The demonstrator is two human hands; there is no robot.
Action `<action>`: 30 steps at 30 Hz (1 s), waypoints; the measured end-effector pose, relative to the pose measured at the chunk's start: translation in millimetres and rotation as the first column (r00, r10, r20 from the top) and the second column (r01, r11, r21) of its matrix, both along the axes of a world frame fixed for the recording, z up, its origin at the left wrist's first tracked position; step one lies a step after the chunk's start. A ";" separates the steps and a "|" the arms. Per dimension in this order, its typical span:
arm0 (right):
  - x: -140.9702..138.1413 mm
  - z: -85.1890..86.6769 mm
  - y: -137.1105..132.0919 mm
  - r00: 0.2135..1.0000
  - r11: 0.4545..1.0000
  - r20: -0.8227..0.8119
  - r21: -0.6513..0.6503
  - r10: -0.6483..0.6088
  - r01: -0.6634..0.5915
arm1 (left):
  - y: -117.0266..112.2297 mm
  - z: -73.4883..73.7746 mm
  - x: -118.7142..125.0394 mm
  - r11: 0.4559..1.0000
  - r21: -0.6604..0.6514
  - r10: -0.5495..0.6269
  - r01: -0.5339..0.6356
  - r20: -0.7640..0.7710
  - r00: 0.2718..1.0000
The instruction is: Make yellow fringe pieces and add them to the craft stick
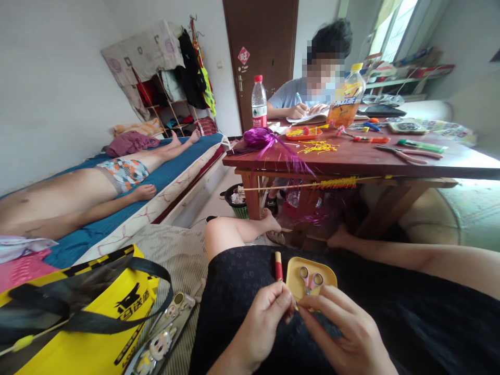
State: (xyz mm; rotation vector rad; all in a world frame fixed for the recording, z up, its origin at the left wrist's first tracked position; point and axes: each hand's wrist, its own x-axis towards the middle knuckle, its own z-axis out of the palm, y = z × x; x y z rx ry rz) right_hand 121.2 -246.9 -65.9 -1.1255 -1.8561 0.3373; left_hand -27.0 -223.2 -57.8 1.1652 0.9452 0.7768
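Note:
My left hand (271,308) is closed in my lap, its thumb pressed against the curled fingers. Out of the top of it sticks a short beige stick with a red band (278,266); its lower end is hidden. My right hand (338,317) is beside it with thumb and forefinger pinched together, close to the left fingertips. What it pinches is too small to make out. Just beyond both hands, a shallow yellow tray (330,268) rests on the dark cloth over my lap. Small pink-handled scissors (311,281) lie in this tray.
A wooden table (410,162) ahead carries pliers (406,153), bottles, yellow bits and purple strands (261,138). A person (287,99) writes behind it. At left are a yellow bag (135,312) and someone lying on a bed (195,161). A yellow-wrapped stick (338,183) spans the table's front.

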 end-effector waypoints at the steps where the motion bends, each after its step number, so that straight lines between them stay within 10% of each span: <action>1: -0.3 -0.5 -0.1 1.000 1.000 0.000 0.001 0.002 -0.002 | 0.3 -0.1 -0.1 1.000 -0.003 0.000 0.000 -0.005 1.000; 30: -9.2 0.6 -3.2 0.991 0.982 -0.122 -0.188 -0.047 0.024 | -1.2 5.6 -0.7 0.974 0.221 0.012 0.052 -0.278 0.961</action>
